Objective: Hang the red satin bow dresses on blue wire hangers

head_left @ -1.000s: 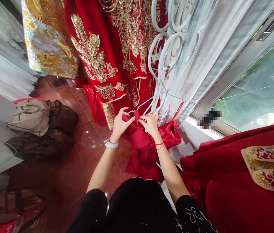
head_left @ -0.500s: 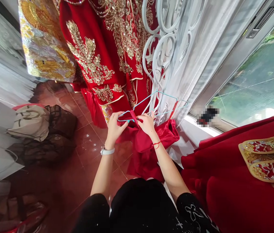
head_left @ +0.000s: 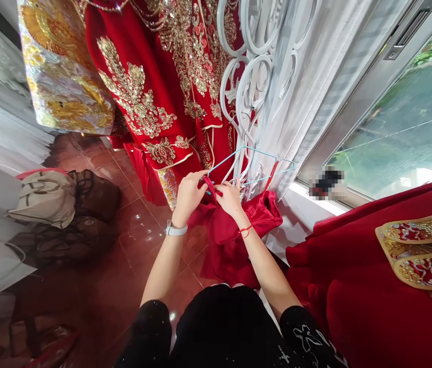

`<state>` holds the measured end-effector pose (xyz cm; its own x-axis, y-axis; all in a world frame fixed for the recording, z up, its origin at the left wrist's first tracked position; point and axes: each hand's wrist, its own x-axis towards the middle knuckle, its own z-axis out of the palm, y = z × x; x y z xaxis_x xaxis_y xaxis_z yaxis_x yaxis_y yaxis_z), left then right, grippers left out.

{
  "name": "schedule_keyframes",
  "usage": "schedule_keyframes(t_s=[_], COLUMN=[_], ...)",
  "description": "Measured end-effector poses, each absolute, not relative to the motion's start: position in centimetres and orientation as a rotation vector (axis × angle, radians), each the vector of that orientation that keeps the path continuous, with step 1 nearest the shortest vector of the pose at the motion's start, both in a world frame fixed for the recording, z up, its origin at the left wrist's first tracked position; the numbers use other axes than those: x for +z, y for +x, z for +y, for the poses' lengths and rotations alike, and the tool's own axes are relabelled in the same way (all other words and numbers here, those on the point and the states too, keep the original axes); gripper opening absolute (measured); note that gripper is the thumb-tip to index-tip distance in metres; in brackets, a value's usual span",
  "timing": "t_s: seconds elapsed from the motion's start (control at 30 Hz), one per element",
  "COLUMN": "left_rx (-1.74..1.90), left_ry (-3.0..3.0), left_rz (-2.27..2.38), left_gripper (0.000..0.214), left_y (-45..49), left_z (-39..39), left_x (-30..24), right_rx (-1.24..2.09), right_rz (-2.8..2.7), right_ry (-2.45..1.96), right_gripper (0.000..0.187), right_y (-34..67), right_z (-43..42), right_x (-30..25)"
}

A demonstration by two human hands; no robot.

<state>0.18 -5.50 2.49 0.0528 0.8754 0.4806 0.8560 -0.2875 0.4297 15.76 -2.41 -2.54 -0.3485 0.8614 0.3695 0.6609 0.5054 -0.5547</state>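
A light-blue wire hanger (head_left: pixel 261 152) is in front of me, its hook near white ironwork. From it hangs a red satin garment (head_left: pixel 235 230), one thin red strap looped over the hanger's right side. My left hand (head_left: pixel 190 197) is closed, thumb and fingers pinching the other red strap (head_left: pixel 211 188) at the hanger's left end. Close beside it, my right hand (head_left: pixel 230 198) has its fingers bent around the same strap lower down. Both hands partly cover the hanger's left end.
Red gowns with gold embroidery (head_left: pixel 139 97) hang ahead, next to a white scrolled metal frame (head_left: pixel 252 76). Bags (head_left: pixel 47 197) sit on the red tiled floor (head_left: pixel 139 245) at left. A window (head_left: pixel 400 122) and a red embroidered garment (head_left: pixel 354 266) are at right.
My left hand has moved right and up from the hanger's tip onto the red strap, its back now turned more upward. My right hand stays at the strap, nearly unmoved.
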Motion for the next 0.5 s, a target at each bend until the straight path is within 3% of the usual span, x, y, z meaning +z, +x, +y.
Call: schedule_keyframes(t_s=[0.17, 0.3, 0.43, 0.5], left_rx=[1.025, 1.008, 1.026, 1.065], left_ry=[2.275, 2.284, 2.285, 2.274], left_rz=[1.876, 1.853, 1.803, 1.817], left_gripper=[0.043, 0.040, 0.027, 0.023], left_y=[0.6, 0.4, 0.2, 0.1], left_z=[-5.7, -5.6, -5.0, -4.4], left_x=[2.1, 2.1, 1.8, 1.5], right_rx=[0.408, 0.385, 0.184, 0.264], right_rz=[-2.127, -1.835, -1.283, -1.127], right_ry=[-1.097, -0.965, -1.498, -1.855], right_gripper=[0.026, 0.031, 0.036, 0.049], right_y=[16.4, 20.6, 28.9, 33.0], right_z=[-2.8, -3.2, -2.9, -2.7], right_x=[-2.9, -4.5, -9.0, -11.5])
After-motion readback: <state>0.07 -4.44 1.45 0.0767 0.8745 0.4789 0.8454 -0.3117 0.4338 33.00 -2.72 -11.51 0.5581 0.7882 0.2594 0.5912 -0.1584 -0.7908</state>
